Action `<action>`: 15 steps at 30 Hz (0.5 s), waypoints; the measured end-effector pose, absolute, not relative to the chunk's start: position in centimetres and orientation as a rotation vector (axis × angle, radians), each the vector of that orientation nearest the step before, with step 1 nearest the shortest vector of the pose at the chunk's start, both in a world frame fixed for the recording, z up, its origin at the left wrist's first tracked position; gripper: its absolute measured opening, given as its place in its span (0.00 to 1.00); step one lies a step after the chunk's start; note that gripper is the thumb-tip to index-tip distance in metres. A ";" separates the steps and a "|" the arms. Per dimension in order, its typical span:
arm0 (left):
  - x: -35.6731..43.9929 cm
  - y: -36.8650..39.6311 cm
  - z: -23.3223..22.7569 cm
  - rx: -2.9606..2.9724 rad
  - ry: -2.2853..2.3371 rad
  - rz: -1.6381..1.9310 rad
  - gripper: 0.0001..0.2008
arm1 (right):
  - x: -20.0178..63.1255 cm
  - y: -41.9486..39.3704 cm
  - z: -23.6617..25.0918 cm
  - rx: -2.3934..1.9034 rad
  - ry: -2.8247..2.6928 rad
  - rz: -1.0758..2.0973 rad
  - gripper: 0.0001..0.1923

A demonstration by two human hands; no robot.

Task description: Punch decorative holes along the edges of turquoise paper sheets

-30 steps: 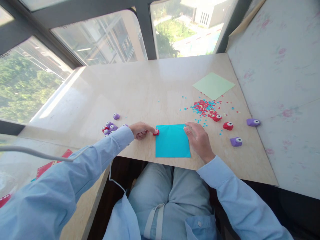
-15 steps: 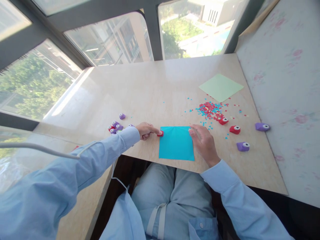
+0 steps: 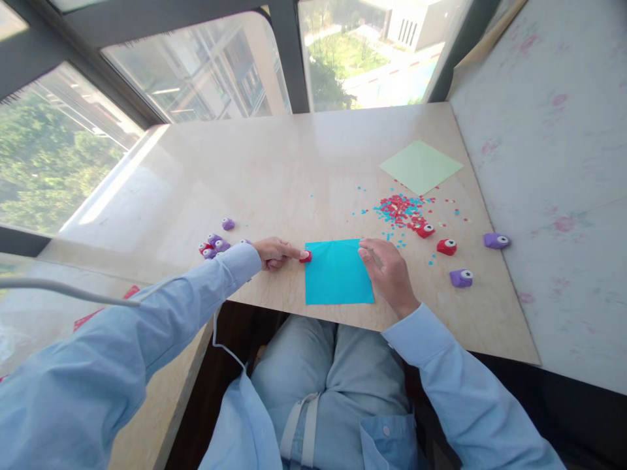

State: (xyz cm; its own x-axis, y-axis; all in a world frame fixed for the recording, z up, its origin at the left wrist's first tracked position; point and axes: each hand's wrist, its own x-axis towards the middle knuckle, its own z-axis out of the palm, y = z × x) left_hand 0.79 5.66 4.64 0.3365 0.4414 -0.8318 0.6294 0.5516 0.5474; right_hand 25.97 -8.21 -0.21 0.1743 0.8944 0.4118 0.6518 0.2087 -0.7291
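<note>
A square sheet of blue paper [image 3: 337, 274] lies flat near the front edge of the table. At its upper left edge sits a small red paper punch [image 3: 306, 256]. My left hand [image 3: 277, 253] presses a finger onto this punch, the other fingers curled in. On the opposite side, my right hand [image 3: 389, 271] pinches the paper by its upper right corner, thumb on top. A tiny hole shows near the sheet's upper left corner. How far the punch's slot reaches over the paper is hidden.
Purple and red punches [image 3: 214, 245] cluster beyond my left forearm. Paper confetti [image 3: 401, 210], a pale green sheet [image 3: 421, 167], red punches [image 3: 447, 247] and purple punches [image 3: 461, 279] lie to the right. A white cable [image 3: 68, 287] crosses the left; windows and a papered wall border the table.
The whole view has shifted slightly, so the table's things appear further left and a little higher. Both hands keep their places on the punch and the paper.
</note>
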 end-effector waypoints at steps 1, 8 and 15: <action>0.7 5.7 4.6 1.060 1.270 -0.174 0.28 | 26.0 -8.2 -0.3 -1.514 -1.573 0.319 0.16; 0.1 5.5 4.6 1.100 1.209 -0.141 0.30 | 25.8 -8.1 -0.8 -1.528 -1.763 0.222 0.14; 0.0 4.0 4.4 1.170 1.315 0.044 0.31 | 25.8 -8.2 -1.0 -1.530 -1.803 0.161 0.14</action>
